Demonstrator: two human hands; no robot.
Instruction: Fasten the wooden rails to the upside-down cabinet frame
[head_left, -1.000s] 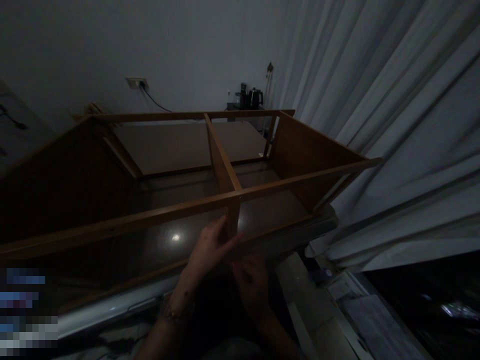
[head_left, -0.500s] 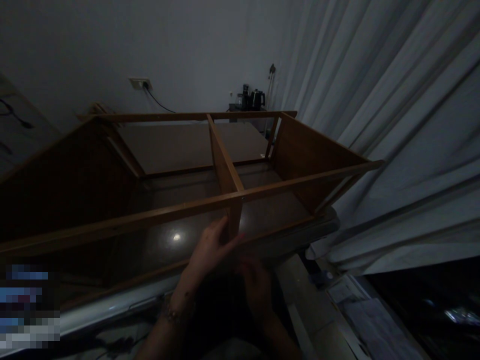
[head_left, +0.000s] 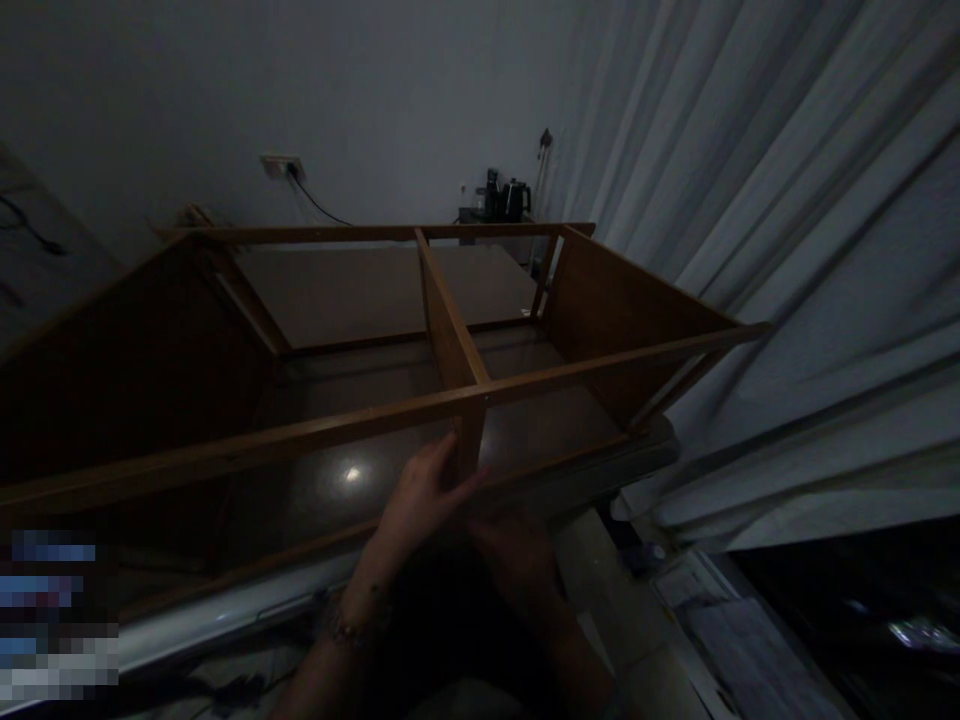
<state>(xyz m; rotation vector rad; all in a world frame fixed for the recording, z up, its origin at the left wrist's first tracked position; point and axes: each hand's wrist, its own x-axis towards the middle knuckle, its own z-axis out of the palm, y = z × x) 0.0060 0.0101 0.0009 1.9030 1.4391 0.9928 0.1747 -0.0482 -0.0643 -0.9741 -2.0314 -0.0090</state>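
A wooden frame with a middle divider, like a cabinet or shelf unit, lies before me in dim light. My left hand (head_left: 424, 490) grips the lower front part of the wooden divider (head_left: 471, 432), thumb on its right side and fingers on its left. Just below and to the right is my right hand (head_left: 517, 550), dark and smeared, close under the frame's lower edge. Its fingers are hard to make out, and whether it holds anything is hidden. The front rail (head_left: 360, 412) of the frame crosses above both hands.
A pale curtain (head_left: 720, 220) hangs along the right side. At the back, a black kettle (head_left: 514, 198) stands on a small table, and a wall socket (head_left: 281, 165) has a cord plugged in. Papers (head_left: 739, 640) lie at lower right.
My right hand has shifted slightly and turned, its back now more toward me. My left hand stays on the divider, and the frame has not visibly moved.
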